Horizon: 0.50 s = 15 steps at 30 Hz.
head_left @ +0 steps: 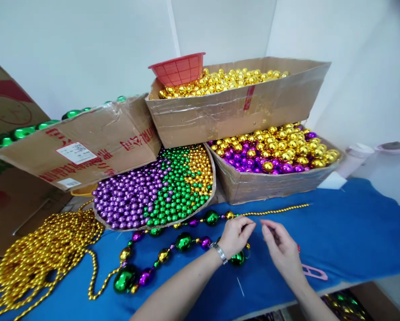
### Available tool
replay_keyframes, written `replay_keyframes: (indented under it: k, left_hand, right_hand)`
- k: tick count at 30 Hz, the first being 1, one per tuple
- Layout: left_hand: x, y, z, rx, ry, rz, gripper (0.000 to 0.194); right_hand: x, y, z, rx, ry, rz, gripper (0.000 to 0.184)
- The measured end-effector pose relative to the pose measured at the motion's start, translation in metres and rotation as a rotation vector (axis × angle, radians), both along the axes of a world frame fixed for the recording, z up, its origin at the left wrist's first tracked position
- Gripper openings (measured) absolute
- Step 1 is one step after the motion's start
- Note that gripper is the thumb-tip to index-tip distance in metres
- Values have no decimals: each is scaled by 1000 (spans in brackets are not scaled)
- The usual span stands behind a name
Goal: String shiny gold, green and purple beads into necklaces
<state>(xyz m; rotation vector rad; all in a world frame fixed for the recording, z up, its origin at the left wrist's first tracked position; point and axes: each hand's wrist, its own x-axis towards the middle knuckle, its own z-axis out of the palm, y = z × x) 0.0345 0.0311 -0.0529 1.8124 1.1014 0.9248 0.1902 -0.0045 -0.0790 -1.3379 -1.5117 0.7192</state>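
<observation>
My left hand [236,234], with a metal band at its wrist, is closed in a pinch over the blue cloth. Just right of it, my right hand [282,245] is pinched too, fingertips turned toward the left ones. Whatever lies between the fingers is too fine to make out. A strand of green, purple and gold balls [183,241] loops on the cloth to the left and passes behind my left hand. Beyond my hands a thin gold bead string [276,210] stretches right. Beside my right wrist lies a pink-handled tool [315,272], partly hidden. A thin white stick [240,286] rests between my forearms.
A heap of gold bead strings [49,249] covers the left of the blue cloth [363,232]. Behind stand an open container of small beads [136,196], a box of gold and purple balls [270,185], a box of gold balls [233,118] with a red basket [178,70], and a box of green balls [102,138].
</observation>
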Motion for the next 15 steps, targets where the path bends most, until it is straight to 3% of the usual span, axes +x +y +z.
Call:
replay_keyframes:
  k: [4,6,11,15]
  left_hand:
    - [-1,-1,0,16,51,-29,27]
    - [-2,-1,-1,10,64,-30,26]
    - [-13,9,0,-14,85,-48,27]
    - [-18,15,8,-18,84,-128,28]
  right_hand:
    - [-4,15,12,-10,129,-24,26]
    - [5,28,20,0,210,-106,26]
    - [61,63,40,43,423,-371,37]
    - [97,74,39,53,494,-541,44]
